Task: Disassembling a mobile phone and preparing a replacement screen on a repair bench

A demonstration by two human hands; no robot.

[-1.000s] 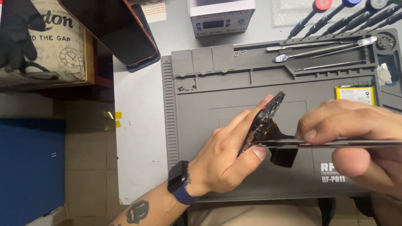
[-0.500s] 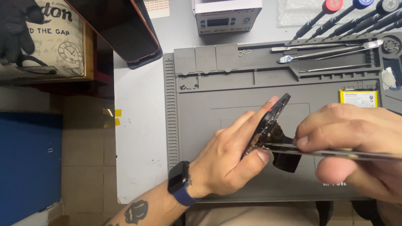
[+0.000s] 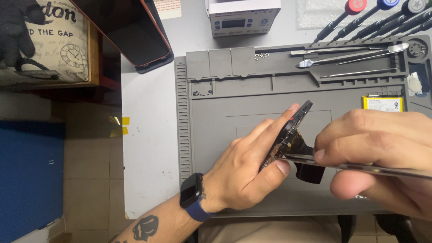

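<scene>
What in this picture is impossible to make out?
- Head view: the opened phone stands edge-on, its inside hidden by the left hand.
- The metal tool tip is too small to see; its far end leaves the frame.
- The right hand is cut by the edge.

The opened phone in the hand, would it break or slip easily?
Probably fragile: the opened phone shows bare inner parts where the metal tweezers poke. It looks thin and stiff, likely light, since the left hand props it on edge with fingertips alone. That narrow-edge grip could slip.
</scene>
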